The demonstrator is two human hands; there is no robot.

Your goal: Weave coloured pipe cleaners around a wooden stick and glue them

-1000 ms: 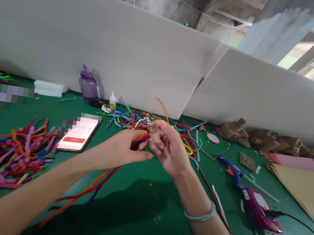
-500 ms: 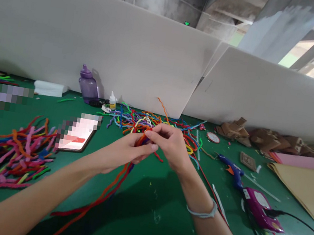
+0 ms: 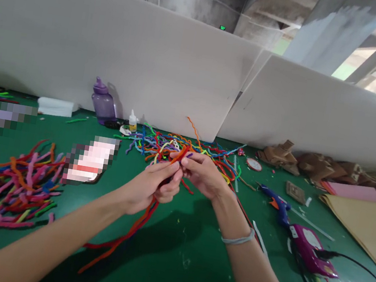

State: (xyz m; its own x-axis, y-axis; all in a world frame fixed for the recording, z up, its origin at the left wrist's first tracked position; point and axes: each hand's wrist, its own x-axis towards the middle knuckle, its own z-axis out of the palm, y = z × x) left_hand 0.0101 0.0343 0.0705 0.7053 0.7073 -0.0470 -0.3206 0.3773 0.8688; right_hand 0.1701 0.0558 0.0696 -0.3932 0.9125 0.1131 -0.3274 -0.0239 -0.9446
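A small bundle of red, orange and purple pipe cleaners [image 3: 137, 223] runs through my hands above the green table. My left hand [image 3: 155, 181] is closed round the bundle, and the long loose ends trail below it to the lower left. Close beside it, my right hand [image 3: 202, 174] pinches the upper part of the bundle, near a purple strand. Short red and orange ends stick up between the two hands. Fingers hide how the strands are joined. Behind the hands lies a tangled heap of many-coloured pipe cleaners [image 3: 155, 142].
More pipe cleaners [image 3: 31, 182] lie at the left, near a blurred phone [image 3: 92, 163]. A purple bottle [image 3: 103, 103] and a small glue bottle [image 3: 132, 121] stand by the white partition [image 3: 133, 55]. On the right are a blue glue gun [image 3: 280, 205], a purple corded device [image 3: 312, 251] and cardboard pieces [image 3: 279, 155].
My left hand has turned and closed more tightly round the bundle. The trailing ends have drawn upward and to the right, and more of the bundle's top shows between my hands.
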